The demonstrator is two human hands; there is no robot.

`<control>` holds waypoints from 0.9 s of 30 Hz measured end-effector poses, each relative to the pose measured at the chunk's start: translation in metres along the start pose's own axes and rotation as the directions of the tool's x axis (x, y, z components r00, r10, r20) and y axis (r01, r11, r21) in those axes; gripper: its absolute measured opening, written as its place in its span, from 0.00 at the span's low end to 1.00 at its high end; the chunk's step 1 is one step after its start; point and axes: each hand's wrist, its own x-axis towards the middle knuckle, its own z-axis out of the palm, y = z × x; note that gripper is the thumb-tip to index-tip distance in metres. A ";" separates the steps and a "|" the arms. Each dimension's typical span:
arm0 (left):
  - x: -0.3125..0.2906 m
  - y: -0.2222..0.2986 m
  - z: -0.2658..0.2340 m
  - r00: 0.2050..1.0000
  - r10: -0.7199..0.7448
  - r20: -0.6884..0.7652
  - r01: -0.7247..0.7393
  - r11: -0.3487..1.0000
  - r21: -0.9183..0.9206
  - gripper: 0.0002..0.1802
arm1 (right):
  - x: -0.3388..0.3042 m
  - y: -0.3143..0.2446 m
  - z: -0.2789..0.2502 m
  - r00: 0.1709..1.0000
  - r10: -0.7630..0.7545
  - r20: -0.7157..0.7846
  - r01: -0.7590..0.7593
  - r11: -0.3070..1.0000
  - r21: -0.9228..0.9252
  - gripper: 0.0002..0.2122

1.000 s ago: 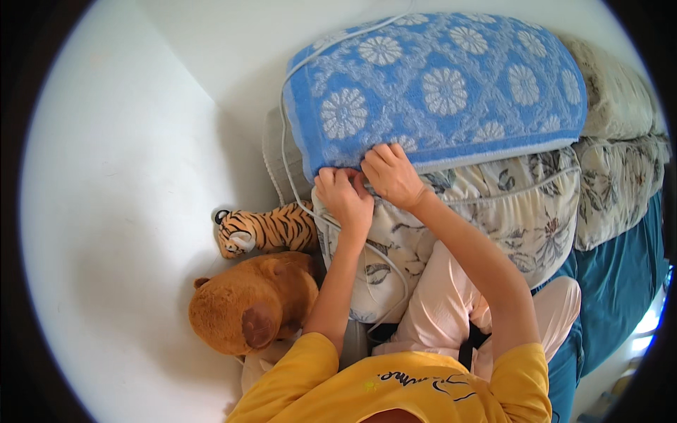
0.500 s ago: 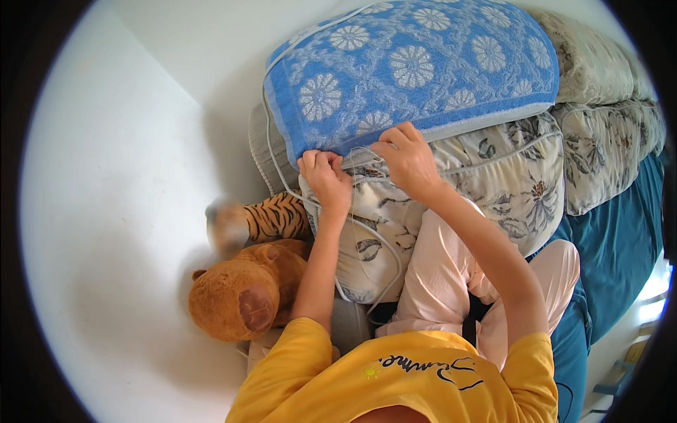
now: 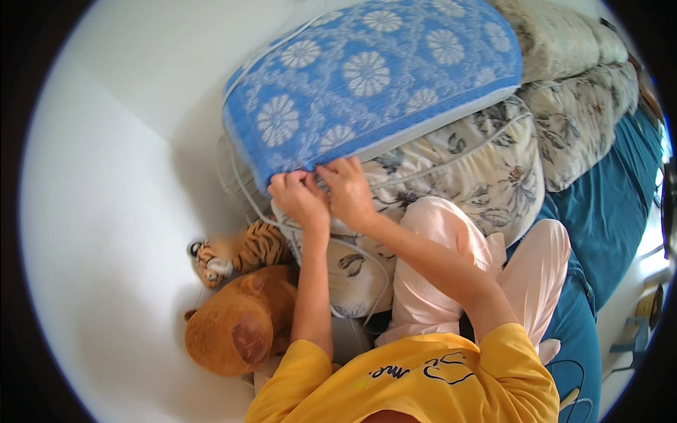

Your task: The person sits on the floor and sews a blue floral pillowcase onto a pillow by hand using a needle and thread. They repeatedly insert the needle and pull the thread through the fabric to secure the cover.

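Note:
A blue towel (image 3: 366, 74) with white flower patterns lies over a rounded, pale pillow-like pad. My left hand (image 3: 302, 200) pinches the towel's near left corner edge. Right beside it, my right hand (image 3: 350, 194) has its fingers bent and pressed together at the same edge. Whatever sits between the right fingertips is hidden or too small to make out. Under both hands bulges a cream cushion (image 3: 451, 151) printed with grey flowers. A pale cord (image 3: 248, 189) runs down past my left hand and curls over the cushion.
A brown plush animal (image 3: 233, 328) and a striped tiger plush (image 3: 261, 247) lie by the white wall (image 3: 106, 211) at the left. More floral cushions (image 3: 582, 116) are stacked at the far right on a teal sheet (image 3: 617, 204). A dark cable (image 3: 575, 366) lies near the lower right.
My right hand has come down to the towel edge, close against my left; the thin thread seen between the hands no longer shows. The whole view has shifted and tilted.

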 end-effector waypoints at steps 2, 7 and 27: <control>0.000 -0.002 0.001 0.999 0.036 0.013 -0.036 0.999 0.025 0.06 | -0.006 0.002 0.000 0.999 0.013 0.049 -0.013 1.000 0.001 0.16; 0.007 -0.008 -0.010 0.973 0.213 0.087 -0.219 0.974 0.059 0.08 | -0.012 0.002 -0.007 0.990 0.067 0.122 -0.078 0.993 0.084 0.20; 0.009 -0.027 -0.020 0.951 0.290 0.105 -0.277 0.953 -0.123 0.09 | 0.002 0.004 -0.065 0.995 0.050 0.090 -0.056 0.996 0.069 0.15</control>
